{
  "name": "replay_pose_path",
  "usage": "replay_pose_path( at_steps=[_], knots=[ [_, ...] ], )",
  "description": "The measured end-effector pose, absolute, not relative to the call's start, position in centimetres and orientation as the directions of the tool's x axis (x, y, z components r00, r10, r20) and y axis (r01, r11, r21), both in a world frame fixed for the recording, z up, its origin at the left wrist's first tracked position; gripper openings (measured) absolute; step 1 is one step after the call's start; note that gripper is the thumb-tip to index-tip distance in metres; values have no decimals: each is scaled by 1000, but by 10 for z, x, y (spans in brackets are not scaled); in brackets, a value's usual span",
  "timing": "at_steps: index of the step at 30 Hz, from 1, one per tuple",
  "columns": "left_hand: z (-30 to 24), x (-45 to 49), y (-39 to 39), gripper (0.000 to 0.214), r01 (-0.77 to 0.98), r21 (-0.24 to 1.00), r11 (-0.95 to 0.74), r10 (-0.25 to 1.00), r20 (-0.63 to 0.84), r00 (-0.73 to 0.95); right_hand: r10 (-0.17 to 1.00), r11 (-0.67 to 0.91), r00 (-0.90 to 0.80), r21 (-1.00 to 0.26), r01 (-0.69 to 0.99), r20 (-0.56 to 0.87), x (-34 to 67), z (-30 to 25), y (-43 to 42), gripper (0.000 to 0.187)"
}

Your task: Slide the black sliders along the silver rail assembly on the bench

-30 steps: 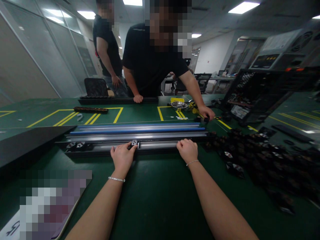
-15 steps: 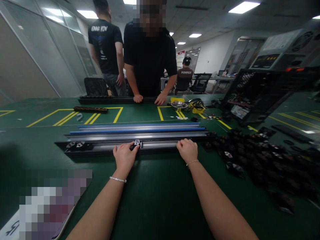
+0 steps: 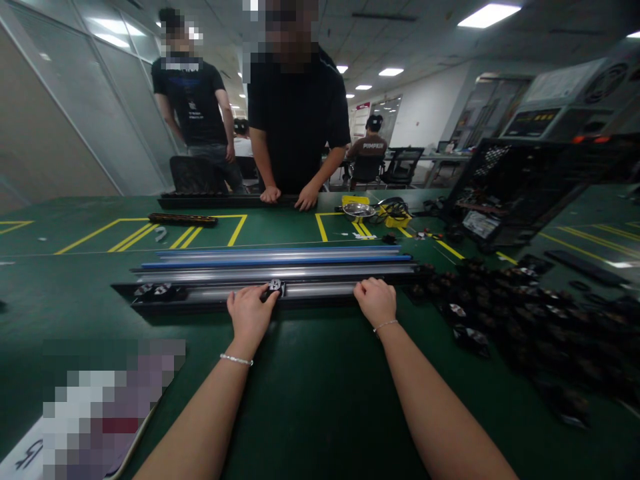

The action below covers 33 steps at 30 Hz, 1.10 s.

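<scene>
My left hand (image 3: pixel 249 312) pinches a small black part with a silver-and-black face (image 3: pixel 275 287), which sits in the channel of a long black rail (image 3: pixel 317 291). Farther right, my right hand (image 3: pixel 376 302) is closed over the same rail, fingers curled on its edge. Two or so similar small parts (image 3: pixel 163 291) sit in the channel toward its left end. Just behind lie another long rail with a silvery channel (image 3: pixel 310 274) and a blue-edged rail (image 3: pixel 280 257), parallel to it.
A heap of small black parts (image 3: pixel 530 327) spreads over the green table (image 3: pixel 320 400) at right. Behind it stands an open computer case (image 3: pixel 493 193). A metal dish (image 3: pixel 359 210) and cables lie farther back. Across the table, a person (image 3: pixel 297 120) rests both hands on another black rail (image 3: pixel 215 201).
My hands and the rail look almost unmoved. Across the table, the person's hands have shifted slightly left, and a person standing behind has moved left.
</scene>
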<state>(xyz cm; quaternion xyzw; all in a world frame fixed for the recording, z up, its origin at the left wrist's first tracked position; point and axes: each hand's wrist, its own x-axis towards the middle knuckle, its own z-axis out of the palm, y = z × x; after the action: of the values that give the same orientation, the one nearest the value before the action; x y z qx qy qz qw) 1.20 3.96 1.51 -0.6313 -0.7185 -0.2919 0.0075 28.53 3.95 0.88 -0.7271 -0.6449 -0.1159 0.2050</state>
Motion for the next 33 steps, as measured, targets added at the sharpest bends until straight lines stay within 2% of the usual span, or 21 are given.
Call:
replay_pose_path(
  at_steps=[13,23,33],
  knots=[
    [13,18,37,28,915,401,-36,899,414,-146,913,-104,147,-133,986,381,285,12,39,32],
    [17,19,33,30,933,358,-18,917,379,-128,901,-90,144,-149,985,409,285,11,39,31],
    [16,21,33,30,939,329,-99,923,382,-37,902,-97,146,-138,986,406,284,12,38,31]
  ],
)
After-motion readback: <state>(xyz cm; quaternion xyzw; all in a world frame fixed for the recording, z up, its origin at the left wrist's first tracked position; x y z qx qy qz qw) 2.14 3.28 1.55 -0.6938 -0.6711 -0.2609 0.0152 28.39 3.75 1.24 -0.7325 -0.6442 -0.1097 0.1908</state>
